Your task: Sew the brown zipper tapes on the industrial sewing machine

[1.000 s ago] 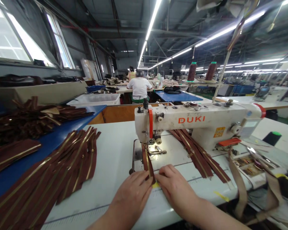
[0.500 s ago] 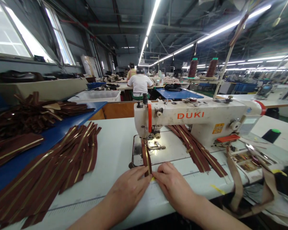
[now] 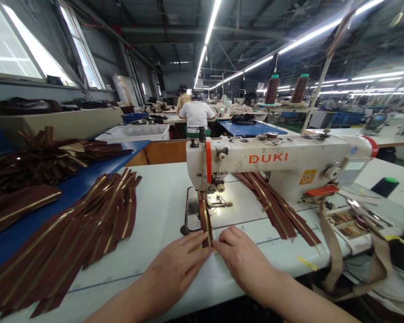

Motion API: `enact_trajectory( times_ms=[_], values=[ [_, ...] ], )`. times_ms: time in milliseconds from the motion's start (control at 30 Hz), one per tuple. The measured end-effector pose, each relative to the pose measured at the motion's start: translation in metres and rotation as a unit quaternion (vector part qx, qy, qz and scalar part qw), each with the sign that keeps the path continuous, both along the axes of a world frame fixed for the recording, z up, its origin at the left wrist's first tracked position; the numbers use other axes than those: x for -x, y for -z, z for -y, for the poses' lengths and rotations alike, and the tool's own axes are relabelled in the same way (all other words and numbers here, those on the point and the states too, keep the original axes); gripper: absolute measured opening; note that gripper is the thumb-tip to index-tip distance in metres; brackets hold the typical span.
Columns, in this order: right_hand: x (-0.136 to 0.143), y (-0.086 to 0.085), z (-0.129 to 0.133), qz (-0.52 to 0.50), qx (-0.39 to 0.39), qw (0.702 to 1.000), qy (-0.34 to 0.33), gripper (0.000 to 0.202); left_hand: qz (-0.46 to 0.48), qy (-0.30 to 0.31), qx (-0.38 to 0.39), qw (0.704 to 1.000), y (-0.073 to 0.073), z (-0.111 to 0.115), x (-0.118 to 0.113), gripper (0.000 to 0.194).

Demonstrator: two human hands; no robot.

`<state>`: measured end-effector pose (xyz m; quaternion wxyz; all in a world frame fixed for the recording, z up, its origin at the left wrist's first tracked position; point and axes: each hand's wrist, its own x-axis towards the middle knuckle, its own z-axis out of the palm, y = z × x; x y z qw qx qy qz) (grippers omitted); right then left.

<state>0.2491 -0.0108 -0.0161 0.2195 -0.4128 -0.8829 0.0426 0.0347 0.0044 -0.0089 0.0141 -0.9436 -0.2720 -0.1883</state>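
A brown zipper point(image 3: 206, 219) with gold teeth runs from under the presser foot of the white sewing machine point(image 3: 235, 159) toward me. On its left edge lie the fingers of my left hand point(image 3: 177, 269), with the thumb near the strip's front end. My right hand point(image 3: 240, 258) is closed, its fingertips pinching the right edge at that same end. The fingertips of both hands almost meet. Behind the needle area, several more brown zippers point(image 3: 272, 211) trail out to the right under the machine's arm.
Many brown zippers point(image 3: 87, 224) lie fanned on the table's left side, with a dark heap point(image 3: 37, 161) on the blue surface beyond. To the right are a parts tray point(image 3: 350, 224), scissors point(image 3: 363, 208) and a beige strap point(image 3: 333, 251). A person in white point(image 3: 197, 115) sits ahead.
Both hands stay at the zipper's front end with nearly the same hold. The view has shifted slightly; no other clear movement shows.
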Motion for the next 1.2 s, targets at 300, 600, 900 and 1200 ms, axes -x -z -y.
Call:
enact_trajectory(
  times_ms=[300, 600, 900, 1200],
  values=[
    [-0.002, -0.003, 0.002, 0.043, -0.01, 0.999, -0.016, 0.014, 0.025, -0.04, 0.079, 0.996, -0.007, -0.002, -0.016, 0.03],
    [-0.011, -0.005, 0.003, -0.043, 0.026, 0.999, -0.012, 0.021, 0.047, -0.03, 0.08, 0.995, -0.009, -0.004, -0.015, 0.03],
    [-0.011, -0.003, 0.003, -0.006, 0.007, 1.0, -0.024, 0.021, 0.044, -0.035, 0.095, 0.994, -0.006, -0.004, -0.016, 0.029],
    [-0.013, -0.008, 0.004, 0.013, 0.016, 0.999, -0.03, 0.023, 0.053, -0.028, 0.07, 0.996, -0.005, -0.002, -0.01, 0.031]
  ],
)
